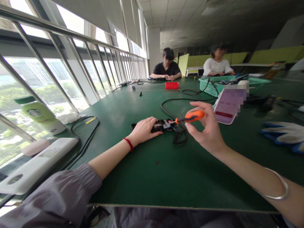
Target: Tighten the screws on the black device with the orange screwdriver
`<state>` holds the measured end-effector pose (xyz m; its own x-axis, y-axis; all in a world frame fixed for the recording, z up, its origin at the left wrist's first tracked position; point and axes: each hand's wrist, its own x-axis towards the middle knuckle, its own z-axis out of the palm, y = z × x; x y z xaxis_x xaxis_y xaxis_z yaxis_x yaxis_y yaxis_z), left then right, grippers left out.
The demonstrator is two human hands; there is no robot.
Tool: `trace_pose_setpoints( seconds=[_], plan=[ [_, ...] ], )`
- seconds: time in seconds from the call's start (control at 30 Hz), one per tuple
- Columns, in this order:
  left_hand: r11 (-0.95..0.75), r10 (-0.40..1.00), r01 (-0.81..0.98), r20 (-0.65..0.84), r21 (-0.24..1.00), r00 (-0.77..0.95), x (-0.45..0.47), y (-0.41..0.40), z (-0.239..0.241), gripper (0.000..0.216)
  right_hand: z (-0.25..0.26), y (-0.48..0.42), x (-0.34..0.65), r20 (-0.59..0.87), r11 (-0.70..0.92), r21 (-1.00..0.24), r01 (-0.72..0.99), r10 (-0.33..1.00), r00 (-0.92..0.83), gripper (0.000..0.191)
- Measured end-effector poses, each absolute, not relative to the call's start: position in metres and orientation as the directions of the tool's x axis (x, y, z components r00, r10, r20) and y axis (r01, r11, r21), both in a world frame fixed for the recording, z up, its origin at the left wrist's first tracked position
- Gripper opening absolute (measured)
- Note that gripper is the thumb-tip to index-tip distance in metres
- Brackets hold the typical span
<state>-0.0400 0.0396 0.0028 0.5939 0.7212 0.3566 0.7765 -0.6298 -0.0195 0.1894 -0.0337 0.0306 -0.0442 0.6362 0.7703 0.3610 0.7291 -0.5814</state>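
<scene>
My left hand (146, 129) is closed over an opened black power-cord device (167, 124) lying on the green table. Coloured wires and a small metal part show inside its housing, and its left part is covered by my fingers. A screwdriver (191, 116) with an orange and black handle points left, its shaft reaching the metal part; whether the tip sits in a screw I cannot make out. My right hand (206, 128) holds the screwdriver by the handle between thumb and fingers. A black cable (166, 106) loops behind and beside the device.
To the right a phone (228, 107) leans against a teal basket (209, 87) of parts. Gloves (285, 133) lie at the far right. A red tray (172, 85) is farther back, near two seated people. At left are a bottle (39, 115), a white power bank (40, 164) and a railing.
</scene>
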Motion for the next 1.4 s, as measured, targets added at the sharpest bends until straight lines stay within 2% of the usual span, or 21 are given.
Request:
trace_pose_setpoints(
  seconds=[0.07,0.2,0.27,0.4,0.47,0.53,0.6,0.77,0.8,0.93,1.0,1.1,1.17,1.2,1.33,1.4],
  plan=[
    [-0.631,0.72,0.775,0.353,-0.025,0.598,-0.0406,0.0397,0.0028,0.046,0.0314,-0.0337,0.1898,0.735,0.699,-0.604,0.382,0.674,-0.072,0.044],
    [-0.629,0.719,0.777,0.352,-0.041,0.6,-0.041,0.0396,0.0031,0.046,0.0341,-0.0372,0.1895,0.687,0.651,-0.618,0.441,0.72,-0.099,0.018],
    [-0.625,0.72,0.779,0.352,-0.045,0.598,-0.0407,0.0394,0.0031,0.046,0.0348,-0.0379,0.1889,0.708,0.671,-0.605,0.429,0.699,-0.096,0.022],
    [-0.627,0.718,0.777,0.353,-0.047,0.6,-0.0402,0.0395,0.0029,0.046,0.0355,-0.036,0.189,0.765,0.715,-0.582,0.387,0.643,-0.037,0.047],
    [-0.628,0.717,0.776,0.351,-0.049,0.602,-0.0402,0.0398,0.0028,0.046,0.0361,-0.0354,0.1897,0.73,0.674,-0.618,0.405,0.683,-0.022,0.042],
    [-0.628,0.716,0.777,0.353,-0.05,0.602,-0.0404,0.0401,0.0027,0.046,0.0366,-0.0354,0.1903,0.687,0.622,-0.648,0.44,0.726,-0.014,0.025],
    [-0.628,0.715,0.776,0.356,-0.051,0.602,-0.0406,0.0401,0.0026,0.046,0.0364,-0.0353,0.1905,0.684,0.614,-0.643,0.458,0.73,-0.019,0.017],
    [-0.629,0.713,0.775,0.356,-0.055,0.604,-0.0404,0.0397,0.0026,0.046,0.0349,-0.0336,0.1902,0.764,0.71,-0.589,0.387,0.645,-0.02,0.047],
    [-0.629,0.714,0.776,0.355,-0.054,0.603,-0.0402,0.0397,0.0026,0.046,0.0349,-0.0336,0.1903,0.751,0.702,-0.605,0.376,0.66,-0.026,0.046],
    [-0.624,0.719,0.78,0.355,-0.05,0.598,-0.0397,0.0402,0.0024,0.046,0.035,-0.0348,0.1914,0.607,0.574,-0.704,0.418,0.792,-0.064,0.016],
    [-0.623,0.719,0.78,0.355,-0.052,0.598,-0.0396,0.0404,0.0021,0.046,0.0342,-0.034,0.1918,0.622,0.585,-0.691,0.425,0.78,-0.061,0.015],
    [-0.627,0.714,0.777,0.358,-0.055,0.602,-0.0397,0.0404,0.0018,0.046,0.0325,-0.0303,0.1919,0.73,0.688,-0.623,0.373,0.682,-0.038,0.04],
    [-0.63,0.711,0.775,0.361,-0.056,0.604,-0.0398,0.0402,0.0018,0.046,0.0323,-0.0285,0.1918,0.747,0.702,-0.608,0.372,0.664,-0.032,0.05],
    [-0.63,0.71,0.774,0.362,-0.056,0.604,-0.0398,0.0401,0.0019,0.046,0.0326,-0.0284,0.1917,0.733,0.685,-0.613,0.395,0.679,-0.039,0.049],
    [-0.628,0.711,0.776,0.363,-0.059,0.603,-0.04,0.0397,0.0022,0.046,0.0343,-0.0316,0.1908,0.668,0.602,-0.625,0.497,0.742,-0.058,0.02],
    [-0.628,0.711,0.776,0.362,-0.059,0.603,-0.0399,0.0397,0.0022,0.046,0.0335,-0.0316,0.1907,0.681,0.622,-0.617,0.483,0.729,-0.068,0.022]
  ],
)
